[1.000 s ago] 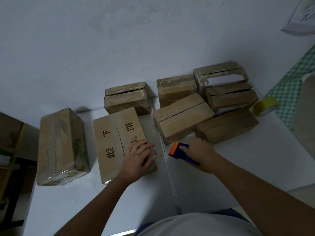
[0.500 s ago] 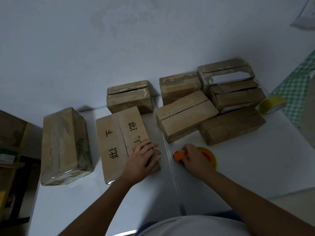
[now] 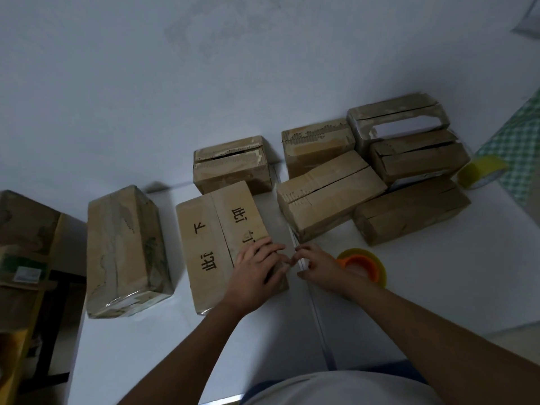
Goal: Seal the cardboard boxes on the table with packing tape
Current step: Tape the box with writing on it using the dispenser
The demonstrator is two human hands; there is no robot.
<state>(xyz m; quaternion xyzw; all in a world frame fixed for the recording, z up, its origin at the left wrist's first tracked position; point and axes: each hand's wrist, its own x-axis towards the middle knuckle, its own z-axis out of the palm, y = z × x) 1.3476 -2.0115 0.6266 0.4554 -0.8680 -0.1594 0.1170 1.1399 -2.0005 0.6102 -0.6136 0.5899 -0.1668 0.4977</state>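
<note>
A cardboard box (image 3: 210, 244) with black printed characters lies flat on the white table (image 3: 438, 287), its centre seam running lengthwise. My left hand (image 3: 257, 270) rests on its near right corner with the fingers spread flat. My right hand (image 3: 318, 267) is just right of that corner, fingers bent, tips meeting the left fingertips; I see nothing held in it. An orange tape dispenser (image 3: 362, 263) with a yellowish roll lies on the table right behind my right hand. Several more boxes stand behind, the nearest (image 3: 330, 194) with an unsealed slit.
A box wrapped in glossy tape (image 3: 125, 249) lies at the left table edge. A second yellow tape roll (image 3: 482, 171) sits at the far right by a green checked cloth (image 3: 520, 141). A wooden shelf (image 3: 23, 258) stands left of the table. The wall is close behind.
My right hand has let go of the tape dispenser, left it on the table and moved left to the printed box's corner. My left hand stays on the box.
</note>
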